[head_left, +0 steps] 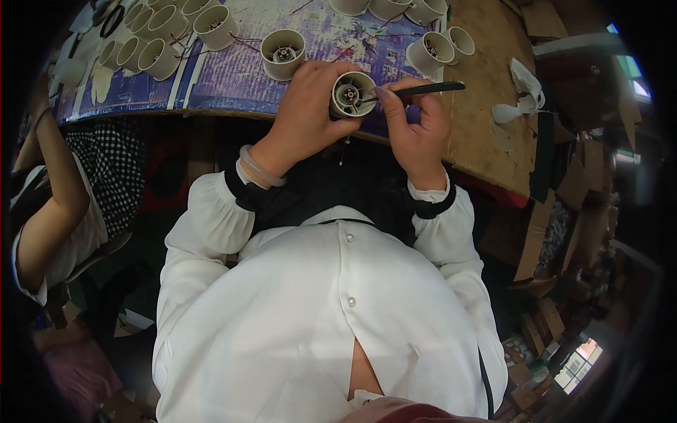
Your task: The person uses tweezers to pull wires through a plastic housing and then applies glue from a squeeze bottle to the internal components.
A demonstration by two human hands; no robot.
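My left hand (307, 113) is wrapped round a cream cylindrical motor housing (337, 106), tilted so that its open end faces up. Inside it show a round motor part and thin spokes. My right hand (421, 128) pinches black tweezers (427, 89) between thumb and fingers. Their pale tip reaches over the housing's right rim into the opening; what it touches there is too small to tell. A thin wire hangs below the housing. Just beyond my left hand another cream housing (271, 69) stands upright on the table.
Several similar housings (215, 28) with red wires stand at the far left, others (431, 53) at the far right. The purple-printed table cover (233, 84) ends at bare wood (486, 134), where a white bottle (506, 113) lies. A person's arm (63, 169) is at left; cardboard boxes (536, 233) stand right.
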